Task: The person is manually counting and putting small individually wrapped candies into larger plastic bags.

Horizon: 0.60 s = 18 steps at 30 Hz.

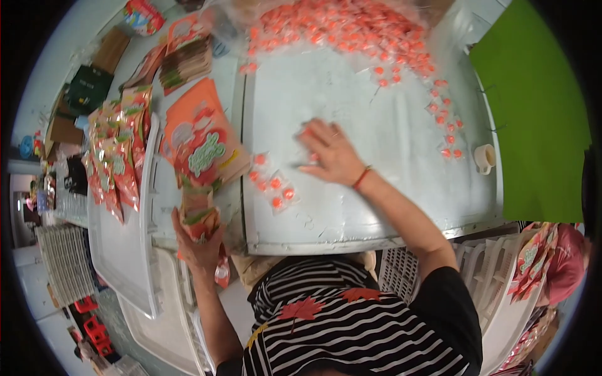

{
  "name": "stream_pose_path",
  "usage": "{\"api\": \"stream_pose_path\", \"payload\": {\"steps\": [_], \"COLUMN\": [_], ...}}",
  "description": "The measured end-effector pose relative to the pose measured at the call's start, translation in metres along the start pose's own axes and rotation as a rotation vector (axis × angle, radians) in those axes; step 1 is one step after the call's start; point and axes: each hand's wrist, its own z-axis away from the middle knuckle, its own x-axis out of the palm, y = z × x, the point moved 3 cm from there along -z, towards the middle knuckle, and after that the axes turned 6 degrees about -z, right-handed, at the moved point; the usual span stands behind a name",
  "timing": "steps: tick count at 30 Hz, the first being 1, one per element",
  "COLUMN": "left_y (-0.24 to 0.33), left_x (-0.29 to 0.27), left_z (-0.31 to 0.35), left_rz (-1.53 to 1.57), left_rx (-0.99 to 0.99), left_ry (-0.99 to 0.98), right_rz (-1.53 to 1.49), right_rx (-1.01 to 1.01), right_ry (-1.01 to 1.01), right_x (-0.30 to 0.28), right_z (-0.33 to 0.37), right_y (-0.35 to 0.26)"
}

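On pale tabletop [376, 200]: small clear sachets [274, 183] with orange-red contents, right hand [329, 153] spread flat beside; left hand [199, 241] pinching orange pouch [202, 147].

one tape roll [484, 157], two hands [331, 152]

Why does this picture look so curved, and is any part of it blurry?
Head view: a fisheye lens bends the pale table's edge and leaves black corners. Lighting is soft and even, with faint shadows. The right hand over the small orange sachets is slightly motion-blurred; the left hand, gripping an orange pouch, looks sharper. Things near the rim are squeezed and soft.
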Motion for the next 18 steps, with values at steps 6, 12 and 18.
{"api": "stream_pose_path", "payload": {"steps": [6, 12, 18], "left_y": [-0.002, 0.005, 0.003], "left_x": [-0.002, 0.000, 0.014], "left_z": [0.002, -0.002, -0.009], "left_rz": [-0.097, -0.078, -0.073], "left_rx": [-0.058, -0.060, -0.015], "left_ry": [-0.008, -0.024, -0.032], "right_rz": [-0.046, 0.158, 0.493], "right_rx": [-0.019, 0.142, 0.401], "right_ry": [0.065, 0.395, 0.330], "right_x": [0.020, -0.046, -0.108], "right_z": [-0.020, -0.034, -0.048], "right_y": [-0.029, 0.084, 0.183]}}
